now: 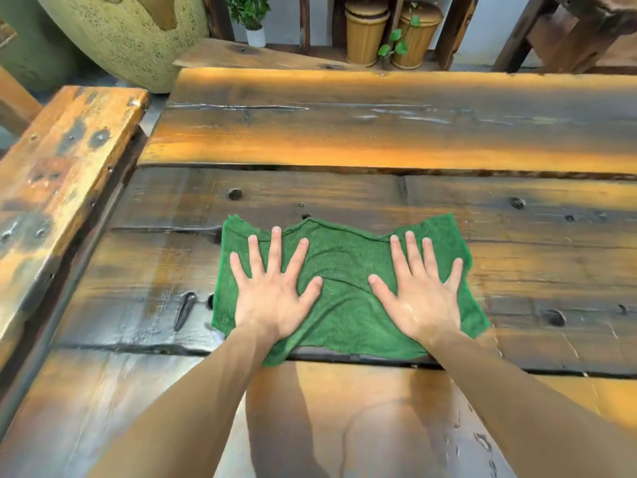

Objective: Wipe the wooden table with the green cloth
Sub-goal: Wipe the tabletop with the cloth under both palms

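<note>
The green cloth [346, 291] lies spread flat on the wooden table [379, 139], near the middle of the view. My left hand [272, 291] presses flat on the cloth's left half, fingers spread wide. My right hand [422, 294] presses flat on its right half, fingers also spread. Neither hand grips the cloth; both palms rest on top of it. The table is made of dark, glossy planks with knots and gaps, and its surface shows wet streaks.
A wooden bench [58, 160] runs along the table's left side. A large speckled yellow pot [131, 32] stands at the back left. Behind the table are a small potted plant [253, 19] and two wicker bins [365, 32]. More wooden furniture [579, 32] stands at the back right.
</note>
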Demonstrator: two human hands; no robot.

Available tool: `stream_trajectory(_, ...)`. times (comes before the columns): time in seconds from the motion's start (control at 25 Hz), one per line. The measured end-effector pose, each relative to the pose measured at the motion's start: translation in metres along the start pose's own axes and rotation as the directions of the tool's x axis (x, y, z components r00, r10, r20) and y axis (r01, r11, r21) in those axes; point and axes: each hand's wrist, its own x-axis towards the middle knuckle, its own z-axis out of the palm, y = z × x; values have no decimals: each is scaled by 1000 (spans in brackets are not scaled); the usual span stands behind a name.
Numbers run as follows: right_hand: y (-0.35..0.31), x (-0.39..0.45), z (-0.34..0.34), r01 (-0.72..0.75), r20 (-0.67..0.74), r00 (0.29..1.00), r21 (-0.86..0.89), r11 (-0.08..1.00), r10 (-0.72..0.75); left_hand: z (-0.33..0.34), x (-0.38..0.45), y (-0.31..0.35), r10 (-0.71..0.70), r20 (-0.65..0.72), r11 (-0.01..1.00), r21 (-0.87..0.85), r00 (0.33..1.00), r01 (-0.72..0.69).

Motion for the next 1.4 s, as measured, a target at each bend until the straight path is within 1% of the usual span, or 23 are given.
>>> stream_trajectory(0.16, 3, -63, 17, -1, 1, 1000, 7, 1000, 1, 13, -61, 4, -21, 13, 1000, 1, 1000, 21)
stream_trajectory(0.4, 2, -146, 38, -20, -35, 999, 43, 999, 22, 32, -150, -1, 23, 3, 1000, -16, 1000, -23)
stream_trajectory(0.56, 7, -210, 50, -12, -35, 999, 46, 999, 14, 41, -210, -5, 38, 41, 999, -19, 998, -38)
stream_trajectory(0.68, 14, -253, 59, -5, -50, 999, 40, 999, 7, 49, -253, -7, 68, 15, 997, -21, 998, -68)
stream_trajectory(0.88, 19, -328, 78, 13, -86, 996, -25, 1000, -15, 68, -333, -8, 120, -18, 993, -17, 993, -120)
stream_trajectory(0.96, 20, -355, 86, -1, -71, 997, -30, 1000, -1, 75, -358, -8, 131, -23, 991, -25, 991, -131)
stream_trajectory(1.16, 22, -407, 95, -22, -40, 999, -25, 999, 21, 82, -402, -7, 136, 19, 991, 8, 990, -136)
stream_trajectory(1.4, 29, -440, 98, -33, 7, 999, -13, 999, 33, 84, -430, -1, 125, 87, 992, 7, 988, -126)
